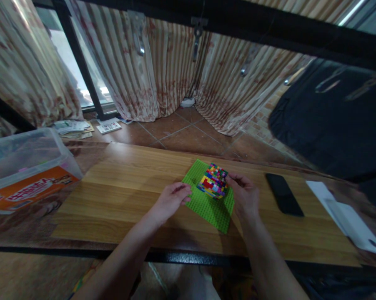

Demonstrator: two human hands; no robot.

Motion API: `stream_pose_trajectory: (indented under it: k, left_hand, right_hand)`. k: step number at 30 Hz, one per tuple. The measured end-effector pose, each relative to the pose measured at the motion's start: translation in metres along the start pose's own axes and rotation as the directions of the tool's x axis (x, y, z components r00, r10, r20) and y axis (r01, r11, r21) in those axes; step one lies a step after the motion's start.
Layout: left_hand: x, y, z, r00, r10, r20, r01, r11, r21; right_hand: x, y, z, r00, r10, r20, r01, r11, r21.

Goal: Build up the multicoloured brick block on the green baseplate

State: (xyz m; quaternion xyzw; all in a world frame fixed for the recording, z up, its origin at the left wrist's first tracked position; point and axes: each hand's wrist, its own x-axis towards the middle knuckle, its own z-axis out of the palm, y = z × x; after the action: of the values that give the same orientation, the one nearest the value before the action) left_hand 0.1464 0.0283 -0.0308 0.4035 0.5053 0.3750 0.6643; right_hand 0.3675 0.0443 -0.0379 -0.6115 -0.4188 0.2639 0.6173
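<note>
The small block of many-coloured plastic bricks (213, 181) stands on the flat bright-green studded baseplate (209, 196), toward the far-right part of it, and the plate lies on the light wooden table (128, 187) about in the middle, turned like a diamond w/ one corner pointing away from the person.

The right hand (244, 195) is the nearer one to the block. Its fingers (233, 178) are curled and come to the block's right upper edge from the right side; thumb and forefinger look pinched close together at the top row of bricks, touching it or nearly so. I cannot tell if a single loose brick is between them, it is too small to see.

The left hand (171, 199) lies at the left edge of the plate, fingers loosely bent, half open, tips resting on or just at the green rim, holding nothing. From these fingers the block is to the right and a bit farther away, w/ bare green studs between.

So the block sits between both hands but much closer to the right one. It is approx. square from above, no clear long axis.

Further right on the table lie a black flat phone (284, 194) and a white flat device (347, 216), well apart from the hands. At far left stands a clear plastic storage box w/ orange label (28, 175).
</note>
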Motion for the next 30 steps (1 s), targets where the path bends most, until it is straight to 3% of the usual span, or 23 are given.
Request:
stream_pose_trajectory:
  k: [3, 6, 11, 16, 22, 30]
  left_hand:
    - [0.001, 0.000, 0.000, 1.000, 0.007, 0.015, -0.007, 1.000, 0.006]
    - [0.001, -0.001, 0.001, 1.000, 0.004, 0.016, -0.004, 1.000, 0.010]
    - [0.002, -0.002, 0.000, 1.000, 0.012, 0.017, -0.013, 1.000, 0.016]
    - [0.002, -0.003, 0.000, 0.999, 0.008, 0.036, -0.009, 1.000, 0.015]
    - [0.000, -0.001, 0.000, 0.999, 0.014, 0.036, -0.015, 1.000, 0.027]
    - [0.000, -0.001, 0.000, 0.999, 0.021, 0.047, -0.022, 1.000, 0.021]
  right_hand:
    - [-0.006, -0.012, 0.004, 0.955, -0.297, 0.007, 0.282, 0.899, -0.334]
    - [-0.012, -0.018, 0.012, 0.896, -0.427, 0.120, 0.426, 0.754, -0.499]
    - [-0.011, -0.014, 0.018, 0.855, -0.492, 0.167, 0.477, 0.618, -0.625]
    - [-0.007, -0.010, 0.015, 0.835, -0.523, 0.172, 0.501, 0.591, -0.632]
    - [-0.006, -0.009, 0.016, 0.767, -0.578, 0.276, 0.610, 0.526, -0.593]
    - [-0.008, -0.009, 0.016, 0.792, -0.532, 0.299, 0.589, 0.538, -0.604]
